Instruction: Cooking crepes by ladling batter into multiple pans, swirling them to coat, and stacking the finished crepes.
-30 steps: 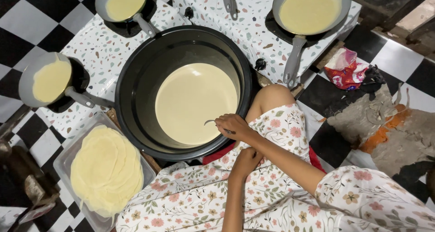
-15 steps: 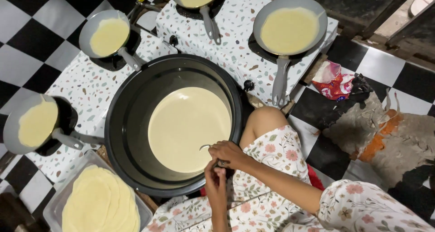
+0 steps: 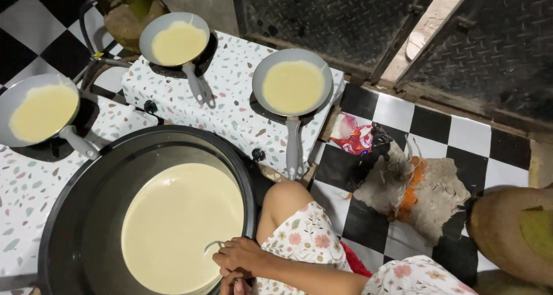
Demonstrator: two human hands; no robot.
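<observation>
Since the earlier pictures, the view had been swung to the right and upward: the tray of stacked crepes at the near left was lost from sight, and a metal door and more of the checkered floor (image 3: 438, 128) were brought in at the far right. The hands, seen before at the middle of the near edge, were now found at the very bottom of the frame.

The right hand (image 3: 242, 256) was laid over the near rim of the big black basin (image 3: 86, 214), its fingers curled shut around the handle of a ladle (image 3: 211, 246), whose bent metal end was seen just above the batter (image 3: 181, 226). Only the tips of the left hand (image 3: 235, 284) were shown just below the right one, touching it; whether its fingers were closed on anything could not be told, since most of that hand was cut off by the edge.

The basin was filled partway with pale yellow batter and was set at the near left. Beyond it, three grey pans were placed on burners: one at the far left (image 3: 43, 111), one at the far middle (image 3: 177, 42) and one to the right (image 3: 294, 86), each coated with a thin layer of batter. A bare knee (image 3: 285, 200) was raised just right of the basin, and a crumpled cloth (image 3: 415, 191) was left on the floor further right.
</observation>
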